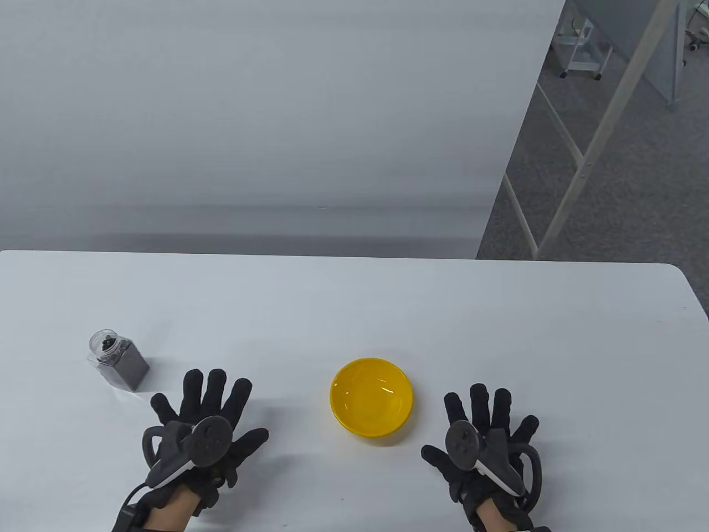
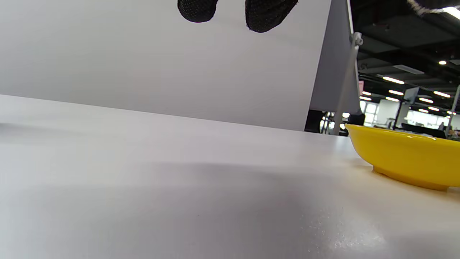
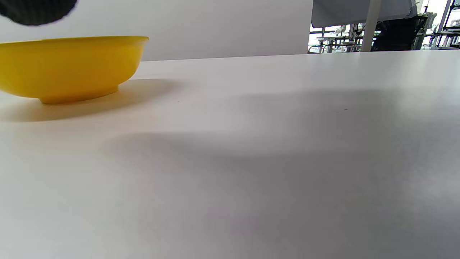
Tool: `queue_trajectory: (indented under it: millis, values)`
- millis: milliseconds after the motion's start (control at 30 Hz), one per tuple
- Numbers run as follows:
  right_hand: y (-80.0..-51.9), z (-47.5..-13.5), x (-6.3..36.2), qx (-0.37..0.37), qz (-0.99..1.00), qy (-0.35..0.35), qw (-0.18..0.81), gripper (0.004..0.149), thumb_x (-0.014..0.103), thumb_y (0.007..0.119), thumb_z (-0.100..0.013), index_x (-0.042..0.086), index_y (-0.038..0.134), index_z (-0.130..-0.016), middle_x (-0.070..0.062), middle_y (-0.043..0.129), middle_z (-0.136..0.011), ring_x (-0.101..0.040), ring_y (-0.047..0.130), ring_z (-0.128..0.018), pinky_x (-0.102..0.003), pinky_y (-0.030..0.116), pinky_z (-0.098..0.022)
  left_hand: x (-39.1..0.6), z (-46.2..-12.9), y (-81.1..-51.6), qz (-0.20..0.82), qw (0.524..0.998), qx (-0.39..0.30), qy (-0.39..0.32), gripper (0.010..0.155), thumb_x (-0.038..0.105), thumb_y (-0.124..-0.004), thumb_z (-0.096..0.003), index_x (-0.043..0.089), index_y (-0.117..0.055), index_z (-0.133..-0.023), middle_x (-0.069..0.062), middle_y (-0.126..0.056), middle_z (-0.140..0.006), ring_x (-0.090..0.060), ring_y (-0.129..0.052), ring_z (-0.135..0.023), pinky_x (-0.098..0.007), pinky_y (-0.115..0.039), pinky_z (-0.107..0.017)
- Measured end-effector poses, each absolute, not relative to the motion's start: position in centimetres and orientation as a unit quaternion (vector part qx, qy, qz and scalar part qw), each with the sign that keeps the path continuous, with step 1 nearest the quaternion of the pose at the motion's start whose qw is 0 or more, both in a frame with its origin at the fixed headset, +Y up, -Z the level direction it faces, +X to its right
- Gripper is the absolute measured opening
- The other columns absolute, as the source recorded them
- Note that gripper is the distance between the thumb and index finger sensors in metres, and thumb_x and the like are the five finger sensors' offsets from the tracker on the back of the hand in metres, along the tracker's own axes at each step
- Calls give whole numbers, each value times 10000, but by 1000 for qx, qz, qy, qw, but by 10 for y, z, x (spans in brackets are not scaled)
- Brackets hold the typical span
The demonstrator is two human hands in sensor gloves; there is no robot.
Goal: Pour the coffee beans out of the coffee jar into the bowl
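Coffee jar stands upright on the tabletop, up and left of my left hand; the yellow bowl sits between my hands. Both hands lie flat, fingers spread, holding nothing; my right hand too. Its mouth looks uncapped, so a clumsy grab could tip it and scatter beans. A fast pour might overshoot the shallow bowl. I see no readable label or writing.

I can read no text, label, brand or number anywhere in my three views. The coffee jar shows no legible label, the yellow bowl is plain, and the tabletop carries no markings. The trackers' button faces are too small to make out.
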State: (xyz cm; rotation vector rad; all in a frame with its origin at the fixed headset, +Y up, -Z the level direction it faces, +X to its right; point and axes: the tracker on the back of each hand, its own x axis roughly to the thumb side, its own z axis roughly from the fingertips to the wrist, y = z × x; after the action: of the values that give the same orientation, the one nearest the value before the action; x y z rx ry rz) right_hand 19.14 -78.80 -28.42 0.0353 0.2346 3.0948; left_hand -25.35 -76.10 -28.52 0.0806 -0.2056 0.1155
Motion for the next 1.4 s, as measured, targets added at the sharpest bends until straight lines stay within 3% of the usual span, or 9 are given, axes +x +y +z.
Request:
queue_trajectory:
  millis: [867,1400]
  values:
    - [-789,-274,196,7,998,58,10,935,818,549,-340,395,-50,-920,-135,-187,-1006,-515,-122,-916,-857,31,-470,-262,-285,-763,75,993,28,-81,978,899,-492,-329,308,-422,-1105,-159,-292,-1161,-572,-222,-1039,-878,-151,-463]
    - [-781,-267,202,-2,999,46,22,932,814,548,-340,391,-44,-923,-140,-179,-1009,-512,-118,-917,-855,32,-473,-273,-277,-753,102,989,77,-75,957,867,-531,-338,275,-489,-1089,-188,-401,-1141,-566,-328,-1039,-864,-202,-494]
